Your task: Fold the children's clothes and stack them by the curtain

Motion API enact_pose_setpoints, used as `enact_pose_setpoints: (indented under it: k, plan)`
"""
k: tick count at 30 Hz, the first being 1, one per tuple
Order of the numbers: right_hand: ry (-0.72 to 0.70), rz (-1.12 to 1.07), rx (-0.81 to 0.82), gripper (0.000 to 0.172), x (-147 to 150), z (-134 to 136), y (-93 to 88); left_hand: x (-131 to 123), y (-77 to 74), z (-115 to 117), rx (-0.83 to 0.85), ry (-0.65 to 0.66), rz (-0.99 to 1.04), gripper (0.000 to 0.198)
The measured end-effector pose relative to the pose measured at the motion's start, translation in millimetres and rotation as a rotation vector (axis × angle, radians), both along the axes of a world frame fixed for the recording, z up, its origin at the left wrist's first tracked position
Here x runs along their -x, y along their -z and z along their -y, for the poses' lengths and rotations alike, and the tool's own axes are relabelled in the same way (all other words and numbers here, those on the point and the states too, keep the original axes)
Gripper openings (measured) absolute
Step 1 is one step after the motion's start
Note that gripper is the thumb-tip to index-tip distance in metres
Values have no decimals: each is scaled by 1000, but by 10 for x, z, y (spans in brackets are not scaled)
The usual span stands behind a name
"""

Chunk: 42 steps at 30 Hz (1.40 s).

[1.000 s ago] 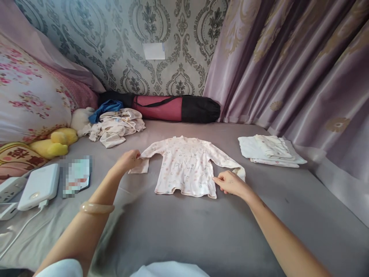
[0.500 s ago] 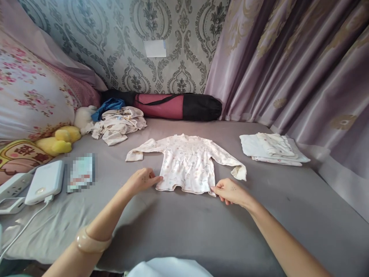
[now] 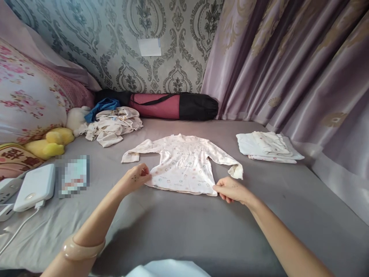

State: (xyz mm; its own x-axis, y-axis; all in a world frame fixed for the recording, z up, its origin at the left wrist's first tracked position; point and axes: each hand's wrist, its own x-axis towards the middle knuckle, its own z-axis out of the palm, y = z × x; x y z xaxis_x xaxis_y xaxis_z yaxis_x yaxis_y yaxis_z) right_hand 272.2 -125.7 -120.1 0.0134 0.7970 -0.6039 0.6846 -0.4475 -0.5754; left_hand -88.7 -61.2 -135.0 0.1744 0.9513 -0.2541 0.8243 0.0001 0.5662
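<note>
A small white long-sleeved shirt (image 3: 184, 165) with a pastel print lies spread on the grey bed sheet (image 3: 184, 227), its collar pointing away from me. My left hand (image 3: 135, 179) pinches the left bottom corner of its hem. At the opposite hem corner, my right hand (image 3: 232, 190) grips the fabric between thumb and fingers. Between the two hands the hem is stretched nearly straight. Both sleeves reach outward, and the right cuff is folded over on itself.
Folded clothes (image 3: 269, 147) are stacked at the right. A crumpled clothes pile (image 3: 115, 125) sits back left, near a rolled mat bag (image 3: 155, 105) against the wall. On the left are a yellow plush toy (image 3: 50, 144), a white power bank (image 3: 36, 187) with a cable, and a power strip (image 3: 10, 190).
My left hand has drawn its hem corner out to the left. The wavy hem is now wider and straighter. My right hand keeps hold of its corner, and the view has shifted slightly.
</note>
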Motion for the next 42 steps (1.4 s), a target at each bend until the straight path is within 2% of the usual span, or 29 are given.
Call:
enact_pose_setpoints:
  k: [5, 8, 11, 13, 15, 17, 21, 22, 25, 28, 32, 36, 39, 42]
  plan:
    - [-34, 56, -20, 23, 21, 4, 87, -29, 1, -46, 39, 91, -71, 23]
    - [-68, 151, -127, 30, -99, 8, 6, -73, -46, -101, 64, 150, -126, 30]
    - [50, 391, -335, 35, -334, -22, -148, -111, -92, -208, -87, 123, -133, 32]
    - [160, 577, -395, 35, -504, -71, -208, -147, -103, -290, -173, 89, -110, 26]
    - [185, 639, -342, 44, -634, -139, -206, -211, -94, -369, -198, 108, -85, 21]
    - [162, 622, -267, 52, -701, -215, -171, -319, -72, -448, -205, 181, -53, 20]
    - [139, 649, -220, 28, -707, -375, -192, -690, -26, -652, -245, 340, 42, 21]
    - [145, 647, -226, 27, -706, -419, -225, -812, -14, -714, -257, 378, 74, 21]
    - [240, 522, -307, 27, -748, -571, -320, -1222, 46, -911, -311, 459, 155, 21]
    - [398, 337, -452, 37, -843, -760, -331, -1642, 169, -1093, -389, 539, 237, 26]
    - [521, 149, -647, 37, -921, -1008, -259, -2089, 383, -1270, -510, 555, 158, 40]
    - [666, -170, -768, 39, -863, -1181, -222, -2357, 533, -1316, -533, 552, 82, 41]
    - [904, -421, -900, 35, -821, -1263, -178, -2477, 588, -1268, -497, 504, -22, 49]
    - [1116, -462, -985, 39, -849, -1297, -88, -2542, 614, -1207, -454, 445, -73, 56]
